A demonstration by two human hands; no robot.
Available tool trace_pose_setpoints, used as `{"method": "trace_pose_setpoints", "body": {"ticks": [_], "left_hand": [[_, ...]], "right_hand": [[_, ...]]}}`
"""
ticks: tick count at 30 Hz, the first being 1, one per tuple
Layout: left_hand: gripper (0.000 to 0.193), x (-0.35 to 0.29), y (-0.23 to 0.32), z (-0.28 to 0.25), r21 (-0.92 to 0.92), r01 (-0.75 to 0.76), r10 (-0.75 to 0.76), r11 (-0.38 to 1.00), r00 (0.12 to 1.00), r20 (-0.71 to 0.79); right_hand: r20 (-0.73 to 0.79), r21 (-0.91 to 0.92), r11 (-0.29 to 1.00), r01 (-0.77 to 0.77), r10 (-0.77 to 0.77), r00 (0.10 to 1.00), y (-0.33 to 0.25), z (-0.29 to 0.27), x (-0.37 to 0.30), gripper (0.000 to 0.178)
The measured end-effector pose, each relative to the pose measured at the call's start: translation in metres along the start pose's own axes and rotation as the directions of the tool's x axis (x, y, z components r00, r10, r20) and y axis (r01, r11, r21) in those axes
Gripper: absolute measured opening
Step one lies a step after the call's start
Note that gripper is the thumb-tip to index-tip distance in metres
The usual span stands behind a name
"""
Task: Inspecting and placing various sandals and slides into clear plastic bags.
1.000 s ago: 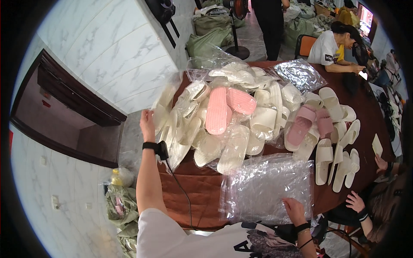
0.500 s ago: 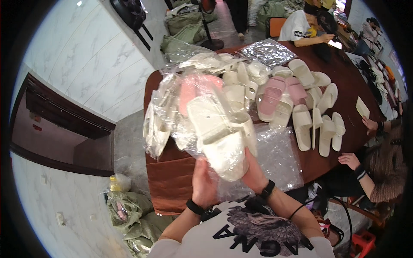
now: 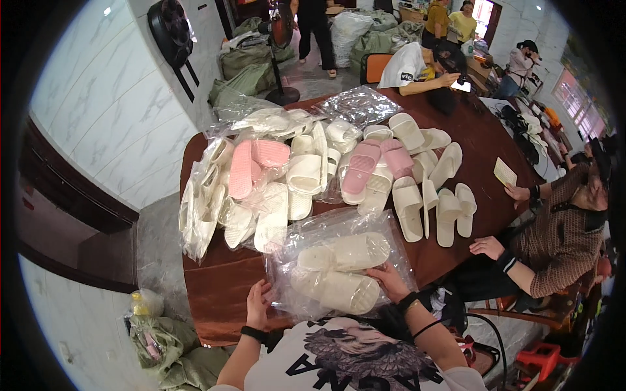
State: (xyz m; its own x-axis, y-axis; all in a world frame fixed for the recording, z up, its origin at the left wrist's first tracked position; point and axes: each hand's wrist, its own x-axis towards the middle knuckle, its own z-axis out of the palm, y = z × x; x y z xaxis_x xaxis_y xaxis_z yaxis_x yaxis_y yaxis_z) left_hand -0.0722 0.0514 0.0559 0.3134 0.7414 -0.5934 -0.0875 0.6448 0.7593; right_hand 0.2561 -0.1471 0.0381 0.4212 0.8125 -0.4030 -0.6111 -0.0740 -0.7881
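Observation:
A pair of white slippers (image 3: 343, 291) lies on the table in front of me, side by side, with glossy clear plastic about them. Beneath and around them spreads a clear plastic bag (image 3: 401, 251); whether they are fully inside it I cannot tell. My left hand (image 3: 259, 305) is at the bag's left edge with its fingers apart. At the slippers' right end, my right hand (image 3: 391, 285) touches the plastic, fingers stretched out. Just beyond are a bagged pink pair (image 3: 241, 171), a darker pink slipper (image 3: 360, 166) and several other white slippers (image 3: 408, 205).
The brown table (image 3: 489, 150) carries slipper piles at its left and middle and a silvery plastic sheet (image 3: 357, 104). To the right sits a person (image 3: 561, 231) holding a card (image 3: 505, 172). Another person (image 3: 417, 68) leans at the far edge. Green sacks (image 3: 166, 348) stand on the floor.
The white slippers have gone from being held up between both hands to lying on the table. My hands have moved apart, and the view has shifted.

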Motion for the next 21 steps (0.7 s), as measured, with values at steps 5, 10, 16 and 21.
{"method": "trace_pose_setpoints", "body": {"ticks": [5,10,16,21], "left_hand": [[0.054,0.036,-0.023,-0.001,0.424,-0.152,0.074,0.893,0.978,0.195],[0.037,0.032,-0.015,0.006,0.25,-0.017,-0.023,0.968,0.987,0.156],[0.018,0.029,-0.005,-0.016,0.048,0.075,-0.082,0.996,0.98,0.183],[0.015,0.005,0.017,-0.004,-0.122,0.057,-0.016,0.991,0.951,0.31]], "right_hand": [[-0.063,-0.282,0.956,-0.077,0.061,0.996,0.003,-0.016,0.005,0.048],[-0.078,-0.244,0.97,0.012,-0.032,0.996,0.0,-0.008,0.009,0.048],[-0.156,-0.279,0.96,-0.019,-0.026,0.987,0.001,-0.007,0.009,0.04],[-0.189,-0.351,0.936,-0.03,-0.04,0.981,0.007,-0.015,0.014,0.034]]}}
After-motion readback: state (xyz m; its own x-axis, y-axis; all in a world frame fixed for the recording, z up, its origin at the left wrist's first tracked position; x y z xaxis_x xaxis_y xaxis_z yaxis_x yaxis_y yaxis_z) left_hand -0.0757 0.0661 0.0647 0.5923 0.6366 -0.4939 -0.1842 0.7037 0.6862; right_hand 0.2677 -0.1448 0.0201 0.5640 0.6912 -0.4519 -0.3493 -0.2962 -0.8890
